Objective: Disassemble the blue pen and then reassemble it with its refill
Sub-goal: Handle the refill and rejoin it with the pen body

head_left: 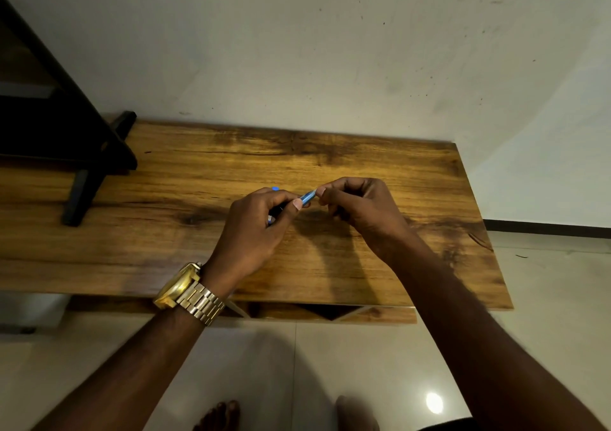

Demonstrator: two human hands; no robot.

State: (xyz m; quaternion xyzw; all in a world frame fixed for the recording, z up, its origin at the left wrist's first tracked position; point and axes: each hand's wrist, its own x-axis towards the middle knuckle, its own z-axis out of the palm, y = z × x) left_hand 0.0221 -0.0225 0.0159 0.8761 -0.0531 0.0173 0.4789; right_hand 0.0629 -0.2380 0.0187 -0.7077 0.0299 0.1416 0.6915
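Observation:
A short stretch of the blue pen [307, 196] shows between my two hands, held just above the wooden table [205, 242]. My left hand [254, 229] wraps the pen's near end, thumb pressed on the barrel; a blue tip [270, 221] pokes out under the palm. My right hand [360, 209] pinches the far end with its fingertips. A small blue piece [275, 189] shows just behind my left hand's knuckles; I cannot tell whether it lies on the table or belongs to the pen. Most of the pen is hidden by my fingers.
A dark stand [82, 179] with slanted legs rests on the table's left end. A pale wall [330, 50] rises right behind the table. The table's right edge [486, 232] drops to a tiled floor [330, 364], where bare feet [221, 415] show.

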